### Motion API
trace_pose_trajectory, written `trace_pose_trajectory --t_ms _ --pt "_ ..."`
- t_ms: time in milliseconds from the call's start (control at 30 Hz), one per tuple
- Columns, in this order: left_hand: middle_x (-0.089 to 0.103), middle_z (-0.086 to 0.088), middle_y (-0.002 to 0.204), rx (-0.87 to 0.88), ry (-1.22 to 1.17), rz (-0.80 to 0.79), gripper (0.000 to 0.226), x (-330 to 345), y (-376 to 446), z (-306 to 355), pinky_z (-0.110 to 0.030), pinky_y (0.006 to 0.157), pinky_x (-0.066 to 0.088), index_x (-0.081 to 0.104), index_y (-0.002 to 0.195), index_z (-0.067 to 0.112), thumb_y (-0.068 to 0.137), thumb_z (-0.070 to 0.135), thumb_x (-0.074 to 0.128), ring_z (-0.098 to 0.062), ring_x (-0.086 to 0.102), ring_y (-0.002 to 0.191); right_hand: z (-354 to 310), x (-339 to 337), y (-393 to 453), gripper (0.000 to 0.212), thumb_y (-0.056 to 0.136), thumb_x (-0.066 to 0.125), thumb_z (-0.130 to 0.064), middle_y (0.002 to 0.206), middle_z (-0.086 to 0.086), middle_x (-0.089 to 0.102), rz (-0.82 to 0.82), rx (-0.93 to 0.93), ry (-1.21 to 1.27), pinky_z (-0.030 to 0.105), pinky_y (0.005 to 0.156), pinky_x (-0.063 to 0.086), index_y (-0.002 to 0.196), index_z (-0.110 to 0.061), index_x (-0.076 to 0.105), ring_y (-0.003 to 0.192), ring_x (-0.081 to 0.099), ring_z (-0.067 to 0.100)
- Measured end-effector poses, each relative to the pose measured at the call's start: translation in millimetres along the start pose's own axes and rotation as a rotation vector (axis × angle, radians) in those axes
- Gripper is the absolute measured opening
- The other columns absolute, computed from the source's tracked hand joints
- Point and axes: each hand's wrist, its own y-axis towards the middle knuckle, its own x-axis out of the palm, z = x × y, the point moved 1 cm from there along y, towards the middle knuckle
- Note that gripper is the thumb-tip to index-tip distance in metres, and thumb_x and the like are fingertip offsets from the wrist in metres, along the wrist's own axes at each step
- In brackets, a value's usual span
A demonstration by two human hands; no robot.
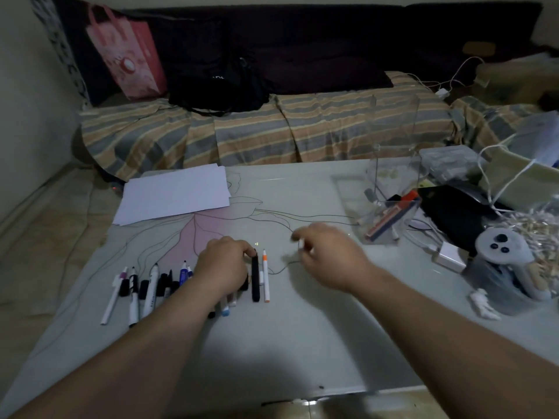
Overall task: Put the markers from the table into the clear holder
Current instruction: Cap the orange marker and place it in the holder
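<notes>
A row of several markers [145, 285] lies on the white table [302, 343], left of centre. My left hand [223, 267] rests palm down on the right part of the row and hides a few markers. Its fingertip touches the top end of a black marker [255, 278]. An orange-capped white marker [265, 276] lies just right of the black one. My right hand [326, 255] hovers blurred to the right, fingers curled, with a small white glint at the fingertips. The clear holder [390, 189] stands at the far right and has an orange-and-black marker [390, 216] in its low front part.
White paper sheets [175, 193] lie at the table's far left. On the right are a white game controller [499, 246], a white charger [449, 257], a black pouch [453, 219], cables and bags. A striped sofa [242, 131] runs behind the table.
</notes>
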Motion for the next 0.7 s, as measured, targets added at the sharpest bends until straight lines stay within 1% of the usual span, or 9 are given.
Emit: trace_pose_trajectory --t_ms 67,133,233,300,400,467,567,633,700 --pt "0.059 -0.001 0.117 0.022 0.001 0.026 0.035 2 -1 -1 -0.040 0.099 0.047 0.069 0.117 0.038 0.093 0.018 0.055 -0.028 0.049 0.119 -24 30 -4 0.038 0.094 0.053 -0.030 0.121 0.004 0.057 -0.303 -0.069 -0.059 0.041 0.092 0.051 0.131 -0.035 0.060 0.114 0.058 0.029" --pt "0.060 -0.003 0.117 0.037 0.008 0.028 0.031 4 -3 -1 -0.040 0.099 0.046 0.070 0.117 0.037 0.094 0.026 0.052 -0.029 0.048 0.119 -36 50 -8 0.039 0.094 0.054 -0.037 0.120 0.003 0.053 -0.446 -0.078 -0.082 0.042 0.091 0.051 0.133 -0.040 0.057 0.115 0.057 0.031" --pt "0.060 -0.002 0.115 0.062 0.061 0.023 0.028 7 -6 3 -0.038 0.095 0.046 0.071 0.113 0.039 0.093 0.033 0.054 -0.029 0.049 0.117 -37 58 -8 0.036 0.094 0.052 -0.042 0.116 0.002 0.052 -0.434 -0.058 -0.082 0.043 0.089 0.052 0.130 -0.042 0.058 0.113 0.057 0.030" --pt "0.059 0.000 0.113 0.082 0.113 0.011 0.025 9 -7 6 -0.037 0.091 0.043 0.071 0.112 0.040 0.091 0.041 0.056 -0.028 0.049 0.115 -34 59 -6 0.033 0.095 0.051 -0.043 0.114 0.005 0.054 -0.409 -0.014 -0.109 0.041 0.088 0.052 0.123 -0.033 0.065 0.109 0.059 0.031" --pt "0.058 0.002 0.111 0.085 0.205 -0.019 0.037 13 -8 8 -0.037 0.090 0.039 0.070 0.112 0.038 0.082 0.058 0.063 -0.025 0.048 0.113 -25 59 -2 0.036 0.097 0.053 -0.044 0.111 0.014 0.061 -0.348 0.083 -0.183 0.036 0.080 0.050 0.112 -0.015 0.068 0.105 0.061 0.035" --pt "0.058 0.002 0.109 0.075 0.255 -0.011 0.045 16 -8 9 -0.039 0.091 0.039 0.070 0.108 0.038 0.074 0.066 0.064 -0.026 0.049 0.112 -16 58 -2 0.039 0.095 0.061 -0.043 0.114 0.016 0.063 -0.331 0.164 -0.188 0.036 0.078 0.047 0.119 -0.013 0.064 0.107 0.062 0.037" --pt "0.059 0.002 0.109 0.078 0.292 0.018 0.044 22 -8 13 -0.040 0.092 0.038 0.072 0.107 0.036 0.075 0.065 0.065 -0.026 0.050 0.112 -6 49 -4 0.036 0.090 0.068 -0.031 0.116 0.017 0.063 -0.306 0.245 -0.124 0.035 0.073 0.044 0.119 -0.015 0.054 0.105 0.062 0.038" --pt "0.060 0.004 0.111 0.105 0.297 0.024 0.037 25 -8 16 -0.040 0.091 0.036 0.071 0.109 0.036 0.079 0.058 0.068 -0.024 0.050 0.113 -1 41 -5 0.031 0.090 0.066 -0.020 0.116 0.019 0.063 -0.300 0.293 -0.117 0.033 0.071 0.042 0.115 -0.013 0.049 0.104 0.063 0.037" --pt "0.063 0.006 0.113 0.154 0.314 0.020 0.028 29 -9 20 -0.039 0.090 0.035 0.070 0.110 0.037 0.085 0.048 0.068 -0.023 0.050 0.113 4 34 -6 0.029 0.092 0.061 -0.014 0.120 0.020 0.062 -0.363 0.345 -0.139 0.033 0.072 0.043 0.118 -0.010 0.047 0.108 0.063 0.036"
